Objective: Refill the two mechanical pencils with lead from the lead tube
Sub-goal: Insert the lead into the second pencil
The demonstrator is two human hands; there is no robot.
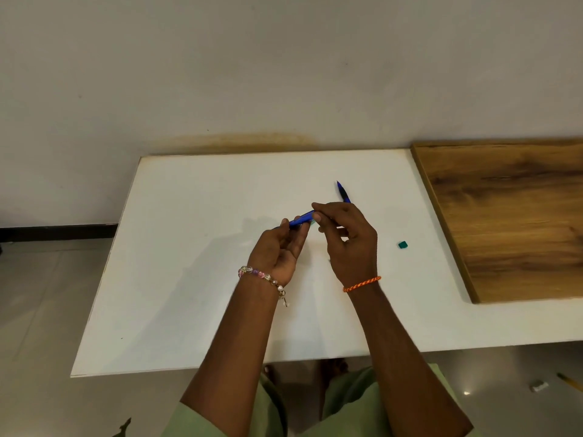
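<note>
Two blue mechanical pencils in view. Held pencil (301,219): long axis runs lower-left to upper-right, raised above the white surface (176,247) near its middle; which end is the tip can't be told, both ends are covered by fingers. Left hand (277,250) grips its lower-left part, palm turned up, fingers curled round the barrel. Right hand (348,238) comes from above, thumb and forefinger pinching the upper-right end; a small pale green bit shows at the pinch, too small to identify. Second pencil (344,193) lies on the surface just beyond the right hand, long axis near-to-far with a slight lean left, pointed end away from the person, dark grip section behind the tip, near end hidden by the hand. Both barrels look like smooth plastic. One small teal square piece (403,245) lies flat on the surface right of the right hand, apart from it. Surface is smooth, matte, rectangular; a wood-grain board (511,216) butts its right edge. One beaded bracelet (262,275) on the left wrist, one orange braided band (362,283) on the right. On the tiled floor at lower right: one small white object (538,387) and a yellow stick (569,381), cut by the frame.
</note>
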